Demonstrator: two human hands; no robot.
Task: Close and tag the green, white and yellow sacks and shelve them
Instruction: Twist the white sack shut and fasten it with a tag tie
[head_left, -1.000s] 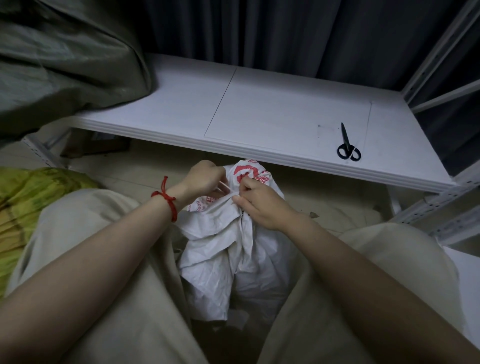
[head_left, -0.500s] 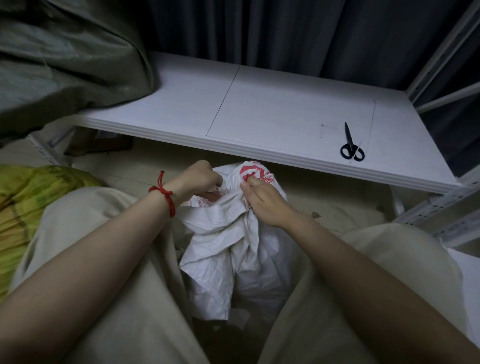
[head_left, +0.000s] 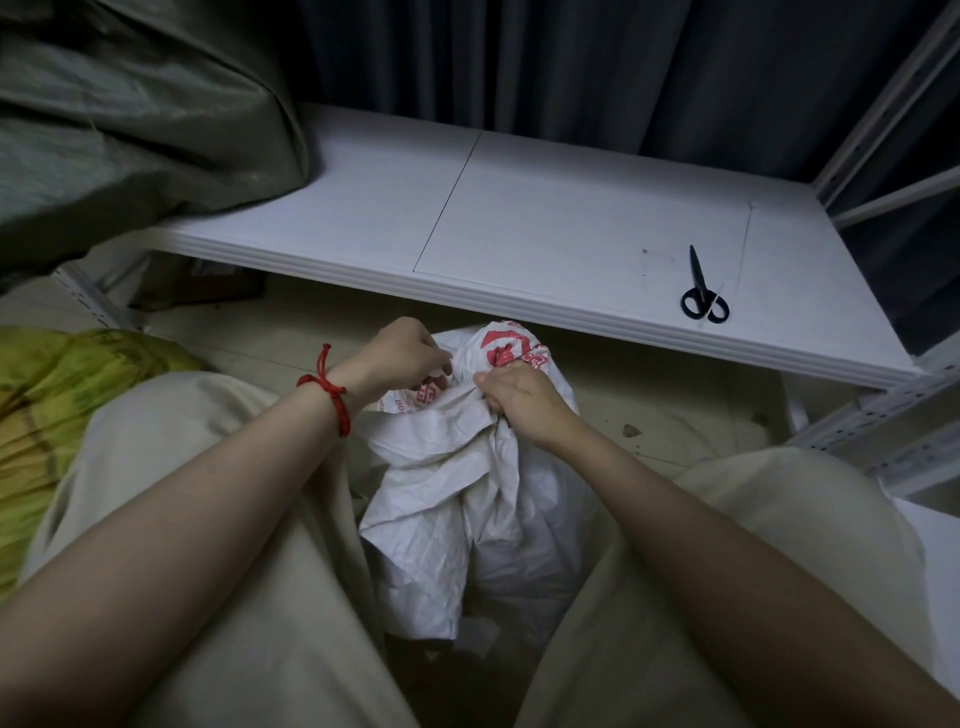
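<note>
A white sack (head_left: 483, 499) with red print stands on the floor between my knees, its neck bunched together at the top. My right hand (head_left: 519, 397) grips the gathered neck in a fist. My left hand (head_left: 408, 356), with a red cord on the wrist, pinches the sack's top from the left side; its fingertips are hidden in the folds. The green sack (head_left: 130, 119) lies on the left end of the white shelf (head_left: 545, 218). A yellow sack (head_left: 57, 415) lies on the floor at my left.
Black scissors (head_left: 702, 291) lie on the right part of the shelf, near its front edge. White metal shelf uprights (head_left: 878, 415) rise at the right. A dark curtain hangs behind the shelf. Small scraps lie on the floor around the sack.
The thin white tie seen between my hands a second ago is no longer visible. My right hand has closed into a fist around the sack's neck. The left hand stays at the top.
</note>
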